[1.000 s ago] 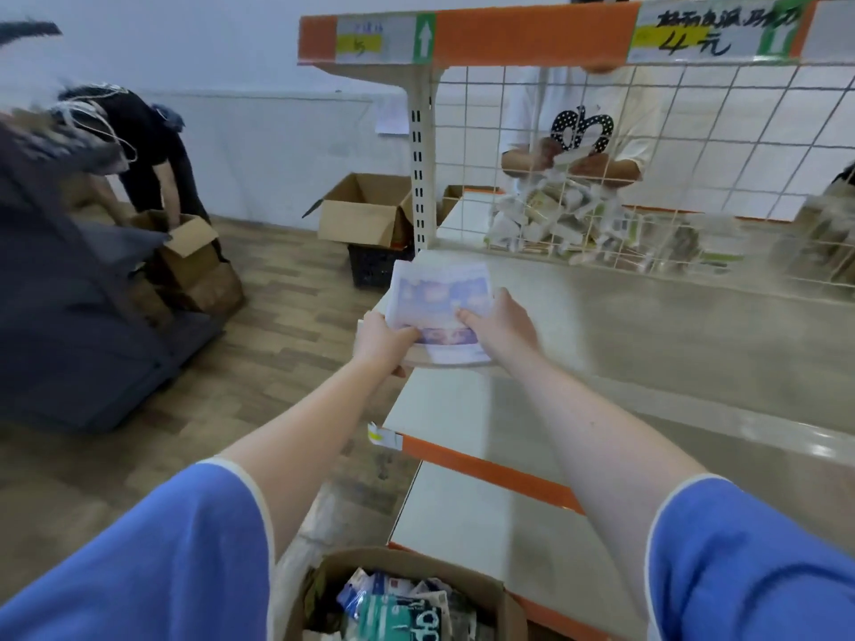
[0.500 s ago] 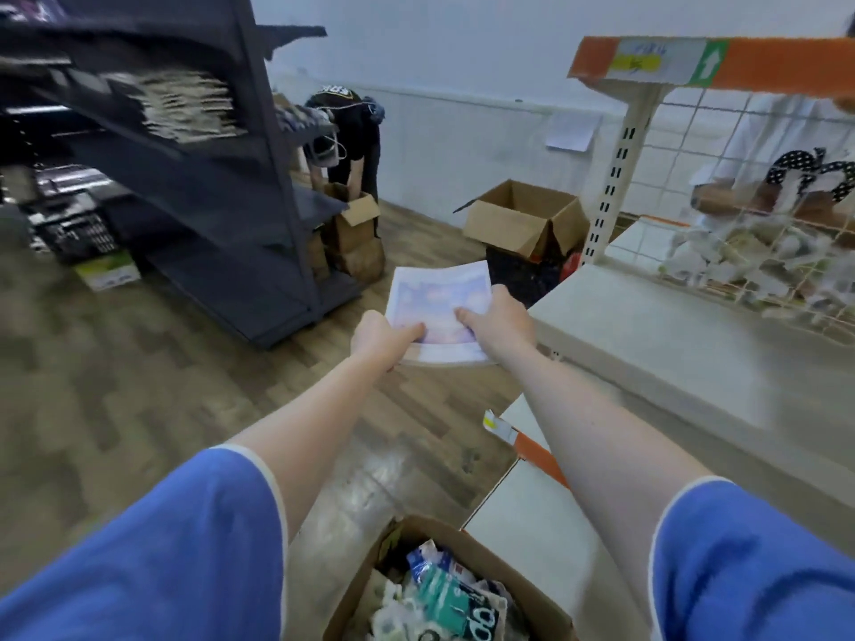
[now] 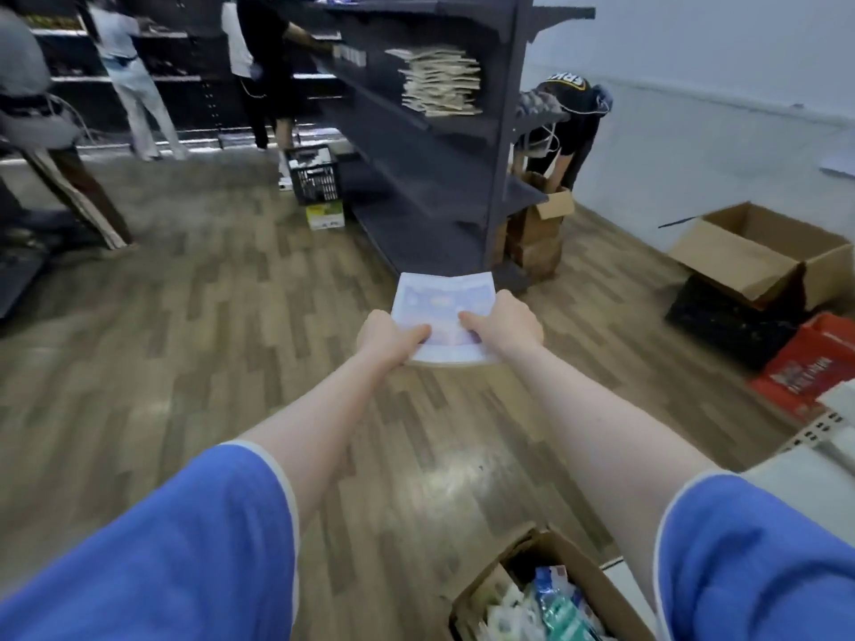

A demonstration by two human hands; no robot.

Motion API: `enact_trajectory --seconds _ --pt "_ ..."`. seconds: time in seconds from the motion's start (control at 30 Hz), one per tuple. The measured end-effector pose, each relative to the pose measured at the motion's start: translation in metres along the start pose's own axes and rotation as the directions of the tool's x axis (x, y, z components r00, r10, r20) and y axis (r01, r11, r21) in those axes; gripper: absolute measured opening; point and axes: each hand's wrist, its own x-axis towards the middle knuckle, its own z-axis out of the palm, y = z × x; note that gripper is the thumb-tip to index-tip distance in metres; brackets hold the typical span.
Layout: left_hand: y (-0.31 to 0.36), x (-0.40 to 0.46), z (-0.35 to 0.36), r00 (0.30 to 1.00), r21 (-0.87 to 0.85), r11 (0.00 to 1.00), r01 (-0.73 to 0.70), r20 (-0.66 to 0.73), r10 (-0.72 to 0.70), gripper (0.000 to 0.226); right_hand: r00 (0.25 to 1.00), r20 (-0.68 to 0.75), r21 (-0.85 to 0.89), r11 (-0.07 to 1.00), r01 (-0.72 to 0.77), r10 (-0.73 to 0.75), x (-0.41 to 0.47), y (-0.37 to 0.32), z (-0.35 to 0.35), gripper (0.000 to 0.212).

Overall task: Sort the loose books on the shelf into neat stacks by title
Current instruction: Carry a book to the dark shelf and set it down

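— Holding out both arms straight ahead? 
— Yes; the left hand (image 3: pixel 391 337) and right hand (image 3: pixel 506 322) each grip a near corner of one thin stack of books (image 3: pixel 444 316), thumbs on top, fingers curled beneath. 
— How does it look? 
— Pale lilac-blue cover, blurred print, white page edges, level above the wooden floor (image 3: pixel 208 316). The number of books in it is unclear.

A stack of books (image 3: pixel 443 322) sits between the left hand (image 3: pixel 387 337) and right hand (image 3: pixel 505 322), held out over the floor (image 3: pixel 231 344). Beyond the hands stands a shelving unit (image 3: pixel 435 145) bearing a pile of booklets (image 3: pixel 440 81). Right of the hands: an open carton (image 3: pixel 758 252) on a crate (image 3: pixel 726 321). Below the right arm: a box of packets (image 3: pixel 546 594).
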Motion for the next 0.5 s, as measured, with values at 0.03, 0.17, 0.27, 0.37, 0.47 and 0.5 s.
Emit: enact_trajectory --seconds 0.03,0.17,0.27,0.37,0.47,0.5 --pt "-0.013 0.008 -0.014 1.0 -0.006 1.0 0.015 -0.01 -0.015 0.055 1.0 0.021 -0.007 1.0 0.017 -0.017 0.001 -0.016 0.011 0.048" --pt "-0.056 0.032 -0.059 0.996 -0.047 0.997 0.063 -0.055 -0.066 0.056 0.995 0.09 -0.008 0.999 0.051 -0.05 0.006 -0.071 0.051 0.039" --pt "-0.076 0.047 -0.082 0.992 -0.046 0.996 0.08 -0.096 -0.084 0.057 0.991 0.115 0.003 0.997 0.074 -0.074 0.012 -0.1 0.073 0.036" --pt "-0.089 0.065 -0.096 0.988 -0.055 0.994 0.089 -0.119 -0.095 0.06 0.988 0.129 -0.002 0.996 0.084 -0.083 0.025 -0.121 0.09 0.041" --pt "-0.101 0.086 -0.102 0.982 -0.092 0.99 0.11 -0.143 -0.123 0.06 0.983 0.161 -0.026 0.995 0.097 -0.091 0.045 -0.139 0.107 0.035" --pt "-0.105 0.095 -0.103 0.98 -0.099 0.988 0.119 -0.148 -0.133 0.06 0.98 0.173 -0.031 0.994 0.101 -0.095 0.054 -0.143 0.114 0.032"
